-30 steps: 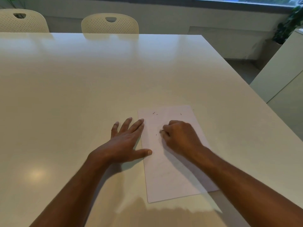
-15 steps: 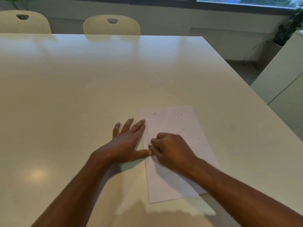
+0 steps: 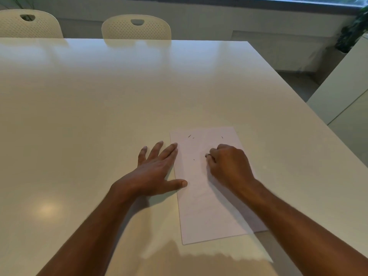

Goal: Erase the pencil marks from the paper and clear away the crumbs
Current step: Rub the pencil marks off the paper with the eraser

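Note:
A white sheet of paper (image 3: pixel 201 206) lies on the cream table (image 3: pixel 99 108), near its right front. Small dark eraser crumbs (image 3: pixel 190 136) dot the sheet's upper part. My left hand (image 3: pixel 155 172) lies flat with fingers spread, pressing the paper's left edge with index finger and thumb. My right hand (image 3: pixel 229 164) is curled on the middle of the sheet and pinches a small eraser (image 3: pixel 207 155), of which only a dark tip shows at the fingertips. Faint pencil traces show on the lower half.
Two cream perforated chairs (image 3: pixel 136 26) stand at the table's far edge. A white cabinet (image 3: pixel 342 92) stands to the right, with a potted plant (image 3: pixel 354 28) behind it. The table's right edge runs close past the paper.
My right hand swept down and left across the sheet toward my left thumb, then came back up and right to the middle. My left hand stayed put.

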`<state>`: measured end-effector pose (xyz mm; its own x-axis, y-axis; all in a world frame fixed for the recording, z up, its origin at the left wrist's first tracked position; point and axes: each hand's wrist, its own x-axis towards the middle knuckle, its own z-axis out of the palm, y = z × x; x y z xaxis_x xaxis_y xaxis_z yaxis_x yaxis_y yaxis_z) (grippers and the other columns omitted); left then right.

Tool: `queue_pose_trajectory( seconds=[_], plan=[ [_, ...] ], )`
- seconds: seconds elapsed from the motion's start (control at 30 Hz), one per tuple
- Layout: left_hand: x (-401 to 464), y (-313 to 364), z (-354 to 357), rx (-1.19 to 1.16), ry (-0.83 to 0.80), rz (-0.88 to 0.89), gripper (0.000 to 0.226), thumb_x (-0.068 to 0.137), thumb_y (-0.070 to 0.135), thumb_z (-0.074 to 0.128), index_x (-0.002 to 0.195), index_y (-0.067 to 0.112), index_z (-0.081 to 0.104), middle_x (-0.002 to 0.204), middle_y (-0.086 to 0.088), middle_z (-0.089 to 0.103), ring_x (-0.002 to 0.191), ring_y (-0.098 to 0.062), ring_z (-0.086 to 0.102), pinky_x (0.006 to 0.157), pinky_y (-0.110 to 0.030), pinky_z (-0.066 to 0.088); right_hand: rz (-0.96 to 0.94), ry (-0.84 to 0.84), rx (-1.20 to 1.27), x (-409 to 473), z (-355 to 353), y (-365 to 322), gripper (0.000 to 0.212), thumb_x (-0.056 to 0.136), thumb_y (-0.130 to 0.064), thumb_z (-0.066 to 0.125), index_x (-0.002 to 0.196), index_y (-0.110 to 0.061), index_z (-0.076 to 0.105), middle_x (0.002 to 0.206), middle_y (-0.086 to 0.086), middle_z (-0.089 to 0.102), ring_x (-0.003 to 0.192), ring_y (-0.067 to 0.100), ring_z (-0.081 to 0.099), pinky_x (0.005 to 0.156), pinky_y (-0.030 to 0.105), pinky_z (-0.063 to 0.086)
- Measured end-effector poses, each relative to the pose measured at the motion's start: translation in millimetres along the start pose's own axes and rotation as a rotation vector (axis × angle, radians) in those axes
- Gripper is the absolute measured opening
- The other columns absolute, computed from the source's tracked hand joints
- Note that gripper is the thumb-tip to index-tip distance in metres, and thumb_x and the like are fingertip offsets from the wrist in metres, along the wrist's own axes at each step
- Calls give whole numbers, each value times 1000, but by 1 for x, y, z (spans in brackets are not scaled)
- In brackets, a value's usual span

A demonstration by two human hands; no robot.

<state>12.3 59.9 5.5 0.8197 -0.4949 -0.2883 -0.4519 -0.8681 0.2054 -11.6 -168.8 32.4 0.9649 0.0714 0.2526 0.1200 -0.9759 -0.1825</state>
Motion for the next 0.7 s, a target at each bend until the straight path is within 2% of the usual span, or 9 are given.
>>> queue_pose_trajectory(
  seconds=[0.13, 0.17, 0.3, 0.37, 0.47, 0.53, 0.63, 0.7],
  plan=[
    [2, -1, 0, 3, -4, 0, 106, 85, 83, 34, 158, 23, -14, 162, 15, -28, 146, -15, -34, 119, -52, -17, -231, -130, 118, -32, -1, -36, 21, 91, -20, 59, 73, -15, 69, 65, -1, 55, 53, 21, 54, 50, 32, 49],
    [2, -1, 1, 3, -1, -1, 106, 85, 83, 33, 158, 23, -14, 162, 15, -28, 146, -15, -34, 119, -52, -17, -237, -142, 111, -32, -4, -33, 22, 91, -22, 59, 72, -16, 70, 64, -2, 56, 53, 21, 55, 50, 31, 49],
    [1, -1, 1, -2, 2, 0, 106, 85, 83, 33, 158, 23, -14, 162, 15, -28, 146, -16, -34, 118, -52, -18, 13, 44, 4, 1, -2, 11, 21, 86, -23, 61, 69, -14, 69, 66, 2, 59, 59, 29, 61, 52, 27, 37],
    [1, -1, 1, -2, 1, -1, 105, 85, 83, 33, 158, 23, -15, 162, 15, -28, 146, -16, -34, 118, -52, -18, -23, 32, 8, -7, -2, 1, 16, 82, -18, 65, 67, -13, 67, 64, 2, 57, 54, 29, 59, 50, 25, 36],
    [2, 0, 1, -2, -6, -4, 106, 84, 83, 33, 158, 23, -15, 161, 15, -29, 145, -16, -35, 118, -52, -18, -214, -128, 79, -33, -1, -28, 17, 85, -18, 63, 69, -14, 68, 63, -1, 55, 52, 24, 56, 48, 29, 46],
    [2, 0, 0, 3, -11, -7, 106, 85, 83, 33, 158, 23, -15, 161, 16, -30, 145, -16, -35, 119, -52, -18, -146, -107, 55, -21, -1, -13, 20, 87, -23, 60, 72, -14, 71, 67, 1, 60, 57, 27, 60, 52, 28, 47],
    [1, 0, 0, -6, -9, -1, 105, 86, 82, 34, 158, 23, -15, 161, 15, -29, 145, -16, -35, 118, -53, -18, 52, 34, -36, 3, -2, 17, 19, 84, -22, 61, 70, -13, 69, 68, 4, 59, 61, 32, 62, 54, 28, 36],
    [1, 0, 0, -9, -5, 0, 105, 86, 82, 35, 158, 23, -15, 161, 15, -29, 145, -16, -35, 118, -52, -18, -30, 13, 10, -8, -4, -1, 15, 79, -16, 65, 64, -13, 66, 63, 3, 56, 53, 31, 58, 49, 27, 36]
  ],
)
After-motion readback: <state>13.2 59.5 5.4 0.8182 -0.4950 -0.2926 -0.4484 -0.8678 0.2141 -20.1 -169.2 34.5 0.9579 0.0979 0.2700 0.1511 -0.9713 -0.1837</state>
